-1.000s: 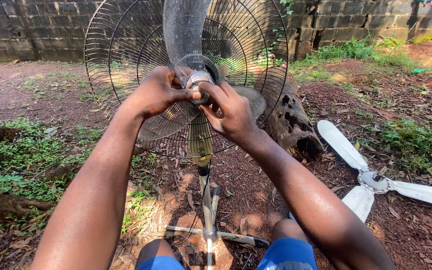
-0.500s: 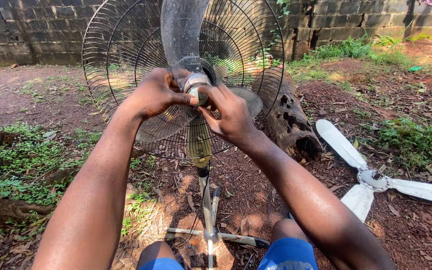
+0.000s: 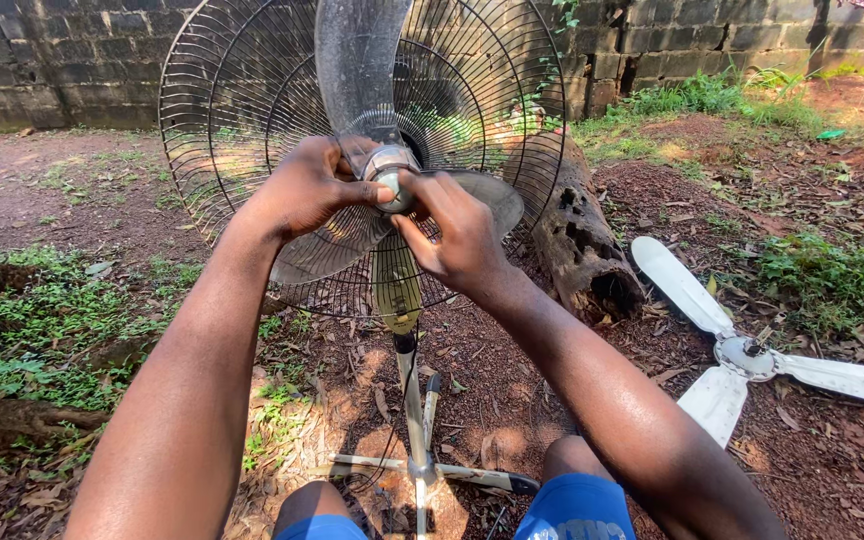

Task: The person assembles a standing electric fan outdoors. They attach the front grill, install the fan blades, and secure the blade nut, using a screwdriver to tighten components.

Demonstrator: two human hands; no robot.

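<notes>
Block wall [image 3: 72,60] is running across the back, red dirt ground [image 3: 72,190] with grass patches lying in front of it. Rotten log [image 3: 582,240] is lying on the dirt just right of the fan, behind the guard's edge.

Standing fan is sitting centre frame: round wire guard [image 3: 222,120] is facing the camera with the front half off, clear blades [image 3: 357,60] exposed, one pointing straight up. Pole [image 3: 410,380] is dropping to a cross-shaped base [image 3: 452,472] on the ground between the person's knees.

White three-blade rotor [image 3: 742,355] is lying flat on the dirt, well apart to the right.

Both arms are reaching in from below. Left hand [image 3: 302,190] is wrapping over the hub from the left, fingers curled, thumb pressing on the metal cap [image 3: 392,175] at the blade centre. Right hand [image 3: 462,235] is coming in from the right, fingers pinching the same cap from below and the side. Both hands are clenched on the cap, touching each other at the fingertips. Cap is sitting on the hub, in the middle of the guard.
</notes>
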